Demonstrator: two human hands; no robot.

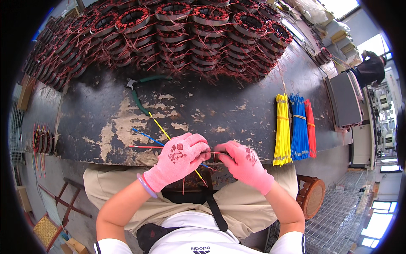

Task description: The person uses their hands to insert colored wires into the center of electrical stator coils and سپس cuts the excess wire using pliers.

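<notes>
My left hand [182,157], in a pink glove, is closed at the front edge of the dark table. A yellow wire [159,125], a blue wire [146,136] and a red wire [144,147] run under it, fanning out to the far left; wire ends also stick out below the hand. Close beside it, my right hand [246,162], also gloved, pinches with dark-stained fingertips. A short piece of thin reddish wire [215,153] spans the gap between both sets of fingertips. How the wires join is hidden by the fingers.
Cutting pliers [136,98] with green handles lie beyond my left hand. Bundles of yellow [282,131], blue [299,127] and red [311,129] wires lie at the right. Stacked motor stators [173,17] with loose leads fill the far side. A wooden stool [313,197] stands right; another person [370,70] is far right.
</notes>
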